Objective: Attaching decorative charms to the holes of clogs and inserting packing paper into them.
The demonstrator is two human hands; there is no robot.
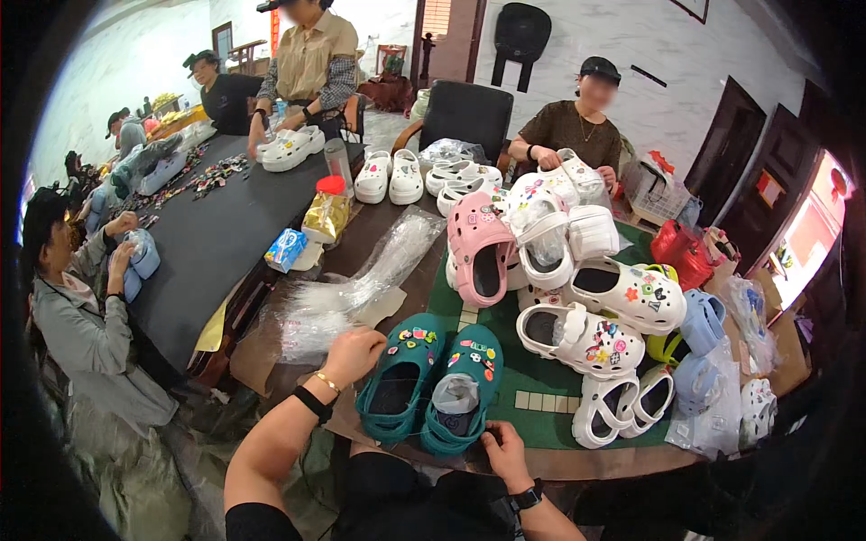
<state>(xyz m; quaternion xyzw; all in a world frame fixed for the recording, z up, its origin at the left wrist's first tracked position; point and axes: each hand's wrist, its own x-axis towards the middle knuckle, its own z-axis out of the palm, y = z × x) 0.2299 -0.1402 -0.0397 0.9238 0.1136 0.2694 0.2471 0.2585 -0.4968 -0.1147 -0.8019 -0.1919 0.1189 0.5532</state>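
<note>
A pair of teal clogs (pixel 433 383) studded with coloured charms is set side by side at the near edge of the green mat (pixel 541 388). The left hand (pixel 354 353) is curled loosely against the outer side of the left clog, fingers bent rather than spread; the right hand (pixel 503 453) is closed on the heel rim of the right clog. The pair sits near the table edge, so a careless pull could probably tip it off, and charms might be knocked loose. Clear plastic bags (pixel 361 288) lie just left. White clogs (pixel 582 341) crowd the right, a pink clog (pixel 478 248) lies beyond, and further reaching is hemmed in.
</note>
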